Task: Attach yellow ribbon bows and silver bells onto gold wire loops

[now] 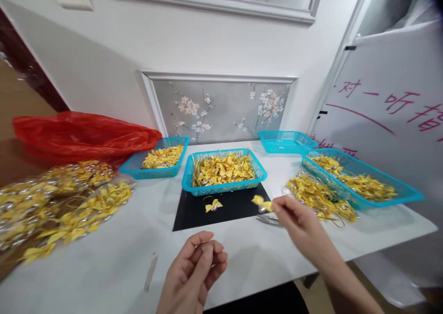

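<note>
A small yellow bow (267, 205) is up in the air over the right end of the black mat (197, 219). The right hand (297, 222) has its grip pinched on the bow's edge. The left hand (197, 275) is lower down, near the front of the counter (138, 245), its grip closed with thumb and fingers together; I can't tell if something thin is inside. Another bow (213, 206) lies on the mat. A metal tool (268, 220) is just beside the right hand. Behind the mat, a blue basket (224, 189) is full of yellow bows. More bows lie in a loose pile (313, 194) to the right.
</note>
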Action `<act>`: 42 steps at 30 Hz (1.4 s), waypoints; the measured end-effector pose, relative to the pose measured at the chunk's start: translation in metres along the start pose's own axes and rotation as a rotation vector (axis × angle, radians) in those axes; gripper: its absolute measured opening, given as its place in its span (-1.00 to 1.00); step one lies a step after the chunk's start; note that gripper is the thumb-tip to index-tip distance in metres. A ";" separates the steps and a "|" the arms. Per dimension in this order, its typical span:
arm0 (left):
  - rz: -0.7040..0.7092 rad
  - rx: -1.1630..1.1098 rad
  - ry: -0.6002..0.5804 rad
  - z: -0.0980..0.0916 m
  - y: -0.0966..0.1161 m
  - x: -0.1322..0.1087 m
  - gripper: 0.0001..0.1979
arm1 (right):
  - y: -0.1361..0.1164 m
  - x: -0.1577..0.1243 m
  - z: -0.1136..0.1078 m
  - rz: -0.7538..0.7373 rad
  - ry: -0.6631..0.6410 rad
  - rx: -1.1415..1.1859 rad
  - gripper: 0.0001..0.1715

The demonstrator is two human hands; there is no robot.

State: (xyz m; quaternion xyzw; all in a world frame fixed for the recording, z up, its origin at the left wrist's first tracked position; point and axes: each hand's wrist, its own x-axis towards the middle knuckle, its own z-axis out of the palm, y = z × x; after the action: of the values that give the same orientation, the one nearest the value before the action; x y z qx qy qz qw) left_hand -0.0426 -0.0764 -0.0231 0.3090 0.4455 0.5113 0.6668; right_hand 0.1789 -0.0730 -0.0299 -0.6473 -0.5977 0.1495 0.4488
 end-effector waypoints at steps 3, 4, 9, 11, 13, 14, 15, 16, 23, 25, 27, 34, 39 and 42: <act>-0.017 0.025 -0.030 0.000 -0.002 0.001 -0.66 | 0.037 0.019 -0.038 0.072 0.141 -0.208 -0.73; -0.011 0.031 -0.032 0.001 -0.004 0.001 -0.67 | 0.047 0.023 -0.050 0.103 0.165 -0.288 -0.76; -0.036 0.023 -0.084 0.002 -0.010 0.008 -0.75 | 0.064 0.039 -0.073 0.174 0.297 -0.601 -0.66; -0.041 0.010 -0.087 0.000 -0.012 0.012 -0.77 | 0.052 0.045 -0.062 0.105 0.261 -0.614 -0.60; -0.030 -0.002 -0.076 -0.004 -0.012 0.017 -0.78 | 0.033 0.053 -0.042 -0.008 0.150 -0.578 -0.63; -0.026 -0.007 -0.073 -0.006 -0.013 0.019 -0.78 | 0.022 0.060 -0.031 -0.071 0.076 -0.556 -0.66; -0.022 -0.013 -0.069 -0.009 -0.013 0.020 -0.77 | 0.011 0.067 -0.019 -0.122 0.016 -0.541 -0.67; -0.019 -0.020 -0.064 -0.011 -0.013 0.021 -0.77 | 0.002 0.076 -0.008 -0.162 -0.030 -0.533 -0.68; -0.037 -0.095 -0.058 -0.025 -0.018 0.024 -0.74 | -0.005 0.144 0.045 -0.157 -0.175 -0.455 -0.74; -0.055 -0.124 -0.069 -0.027 -0.019 0.025 -0.74 | 0.002 0.154 0.049 -0.135 -0.194 -0.375 -0.75; -0.069 -0.145 -0.088 -0.029 -0.019 0.026 -0.74 | 0.005 0.154 0.046 -0.113 -0.202 -0.251 -0.77; -0.003 -0.053 -0.076 -0.025 -0.018 0.023 -0.77 | -0.021 0.093 0.033 0.055 -0.363 0.412 -0.56; 0.234 0.153 -0.045 -0.015 -0.005 0.010 -0.74 | -0.047 0.040 0.045 0.177 -0.509 0.795 -0.58; 0.279 0.164 -0.109 -0.013 0.005 0.002 -0.67 | -0.055 0.022 0.055 0.238 -0.570 0.940 -0.59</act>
State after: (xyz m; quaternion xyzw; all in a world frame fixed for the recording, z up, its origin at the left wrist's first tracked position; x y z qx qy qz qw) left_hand -0.0562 -0.0739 -0.0244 0.4486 0.4017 0.5434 0.5849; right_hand 0.1085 -0.0374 -0.0112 -0.3745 -0.4872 0.6186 0.4897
